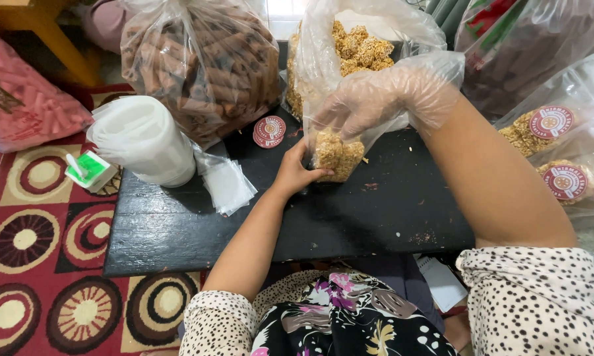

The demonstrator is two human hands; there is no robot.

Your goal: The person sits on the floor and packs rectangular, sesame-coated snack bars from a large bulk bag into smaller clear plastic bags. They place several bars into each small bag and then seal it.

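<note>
Small clear plastic pouch of golden seed-crusted snack pieces stands on black wooden board, top hidden by gloved right hand, fingers pinching it from above. Bare left hand grips pouch's lower side.

Counts — 2 hands: left hand bare, right hand gloved. 1 small snack packet held. 2 sealed labelled packets at right. 1 loose round sticker — 1 bench.
</note>
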